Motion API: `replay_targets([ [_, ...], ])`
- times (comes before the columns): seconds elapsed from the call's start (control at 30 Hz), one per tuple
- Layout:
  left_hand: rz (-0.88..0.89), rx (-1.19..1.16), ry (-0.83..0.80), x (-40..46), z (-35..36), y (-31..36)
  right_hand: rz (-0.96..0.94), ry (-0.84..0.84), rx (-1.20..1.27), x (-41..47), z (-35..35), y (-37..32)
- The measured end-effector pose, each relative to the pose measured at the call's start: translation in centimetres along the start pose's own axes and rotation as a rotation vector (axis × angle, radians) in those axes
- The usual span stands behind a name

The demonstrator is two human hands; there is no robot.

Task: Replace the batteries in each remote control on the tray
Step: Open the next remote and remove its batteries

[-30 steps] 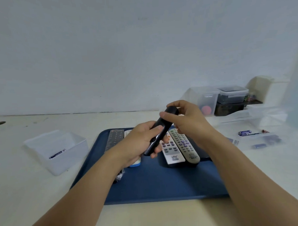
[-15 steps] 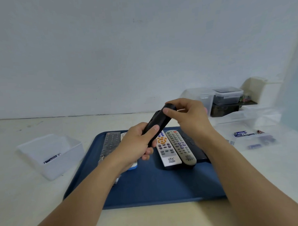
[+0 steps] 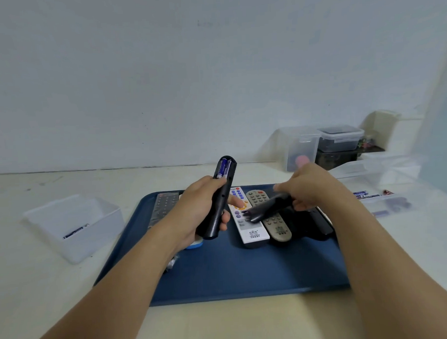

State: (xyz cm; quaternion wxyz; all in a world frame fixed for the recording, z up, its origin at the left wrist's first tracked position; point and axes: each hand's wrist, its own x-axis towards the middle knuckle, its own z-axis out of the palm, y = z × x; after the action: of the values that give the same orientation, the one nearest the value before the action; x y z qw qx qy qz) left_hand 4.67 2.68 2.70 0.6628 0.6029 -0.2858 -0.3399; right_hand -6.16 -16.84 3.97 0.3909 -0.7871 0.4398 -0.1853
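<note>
My left hand (image 3: pixel 196 211) grips a black remote (image 3: pixel 220 202) upright over the blue tray (image 3: pixel 237 273), its back facing me. The battery bay at its top is uncovered and shows two blue batteries (image 3: pixel 223 168). My right hand (image 3: pixel 307 188) holds the black battery cover (image 3: pixel 266 208) just above the remotes lying on the tray. Those include a white remote (image 3: pixel 248 227), a grey remote (image 3: pixel 274 224), a dark one (image 3: pixel 165 207) at the left and black ones (image 3: pixel 317 221) at the right.
A clear bin (image 3: pixel 73 224) with a battery inside stands left of the tray. Right of the tray lie loose batteries (image 3: pixel 362 194) and clear plastic packaging. Stacked clear containers (image 3: pixel 339 138) sit at the back right by the wall.
My right hand has pulled the battery cover off the black remote and carried it down to the right. The batteries in the bay are now exposed.
</note>
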Motion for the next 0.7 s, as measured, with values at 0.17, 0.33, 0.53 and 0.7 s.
replay_targets([
  [0.17,0.055,0.035,0.001,0.2,-0.1,0.1,-0.458,0.265,-0.155,-1.1,0.4,-1.4],
  [0.33,0.122,-0.018,0.026,0.4,-0.1,-0.3,-0.819,0.117,0.209,-4.3,2.4,-3.8],
  [0.53,0.167,0.077,0.044,0.5,0.0,-0.4,-0.872,0.161,0.254,-4.6,4.0,-4.0],
  [0.7,0.200,0.116,0.041,0.6,0.1,-0.7,-0.845,0.188,0.276,-4.9,4.4,-4.0],
])
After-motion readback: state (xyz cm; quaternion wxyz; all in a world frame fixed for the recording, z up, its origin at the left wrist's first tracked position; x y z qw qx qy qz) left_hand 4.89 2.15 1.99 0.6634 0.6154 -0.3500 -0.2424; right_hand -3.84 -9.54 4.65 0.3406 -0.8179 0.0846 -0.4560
